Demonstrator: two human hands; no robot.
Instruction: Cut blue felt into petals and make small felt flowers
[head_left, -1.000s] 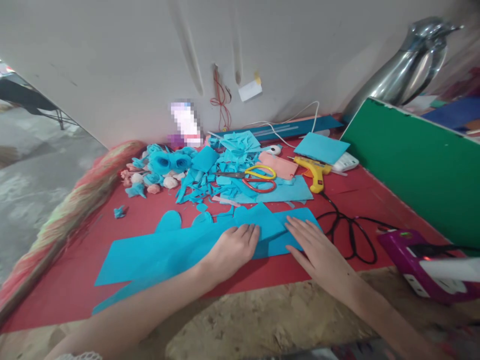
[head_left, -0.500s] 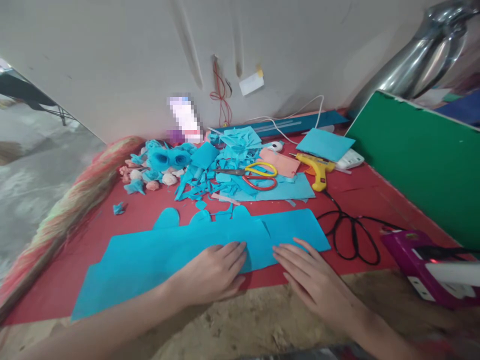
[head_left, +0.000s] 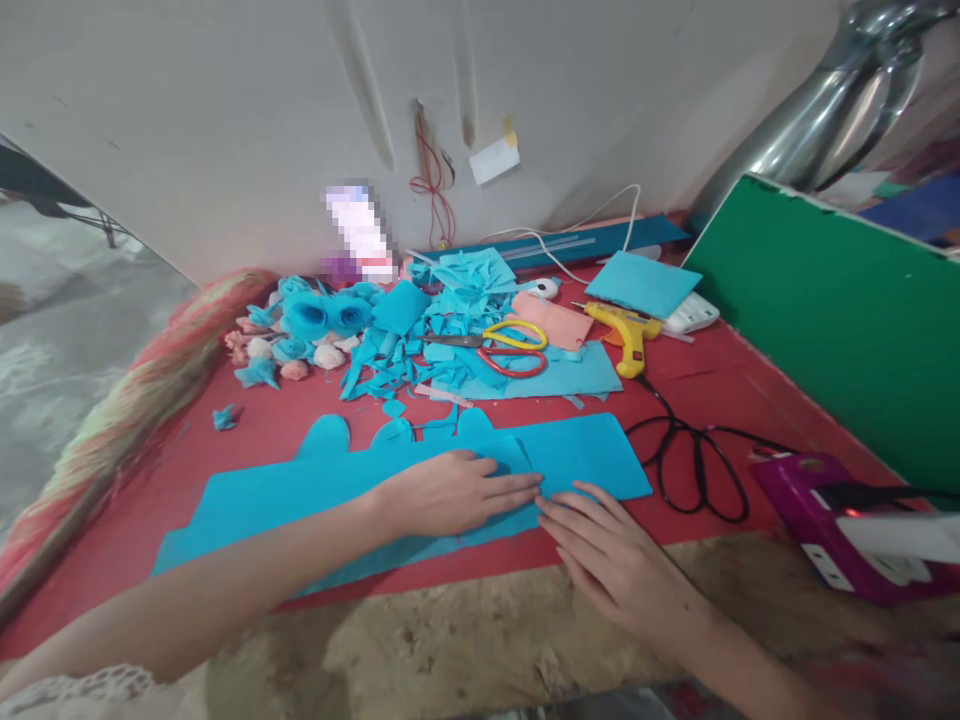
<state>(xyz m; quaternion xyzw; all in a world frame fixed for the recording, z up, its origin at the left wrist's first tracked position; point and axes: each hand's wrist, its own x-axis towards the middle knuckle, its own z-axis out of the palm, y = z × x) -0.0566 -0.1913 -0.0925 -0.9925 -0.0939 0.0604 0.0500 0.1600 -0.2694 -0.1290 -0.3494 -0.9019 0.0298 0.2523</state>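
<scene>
A bench with a smooth red covering (head_left: 262, 430) carries long, flat, bright-blue paper sheets (head_left: 274, 480), overlapping one another along its near side. They lie directly under the left hand and reach the fingertips of the right; the overlap's slanting edge runs just beyond where the two hands meet.

The left hand (head_left: 457, 490) rests palm down on the paper, its fingers extended, close together and gripping nothing. The right hand (head_left: 611, 545) is open too, fingers slightly spread and thumb apart, the tips at the paper's lower edge; whether they press on it I cannot tell.

Beyond the sheets lie a yellow plastic glue gun (head_left: 628, 335), scissors with one yellow and one red handle (head_left: 514, 345) on blue scraps, and, smallest, a lone blue paper flower (head_left: 223, 417).
</scene>
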